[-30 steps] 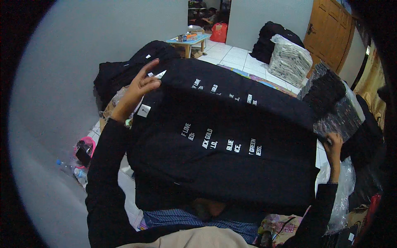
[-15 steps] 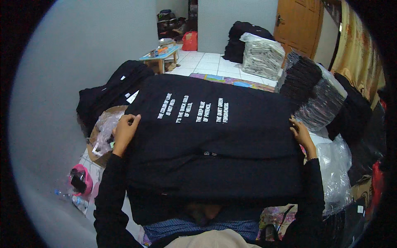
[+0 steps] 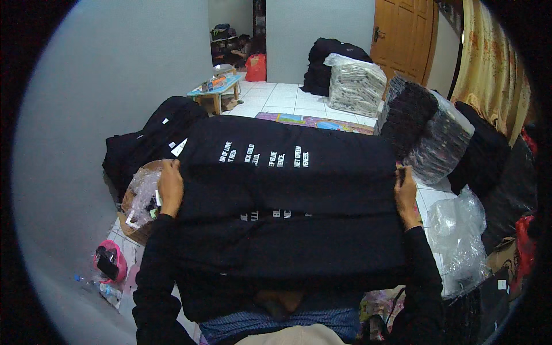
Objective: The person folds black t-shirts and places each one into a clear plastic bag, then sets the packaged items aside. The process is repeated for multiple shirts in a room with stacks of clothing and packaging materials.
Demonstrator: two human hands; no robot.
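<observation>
Near the lap, a black garment spans crosswise, creased. The left hand pinches its left edge and the right hand its right, fingers closed on cloth. The step seems to be levelling it against the printed black layer just beyond; the next move calls for even tension. Far right stands a plastic-wrapped stack.

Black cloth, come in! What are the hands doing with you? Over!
Left hand gripping left edge, right hand gripping right. Black cloth spread between them, creased. Cardboard box close beside left hand.
</observation>
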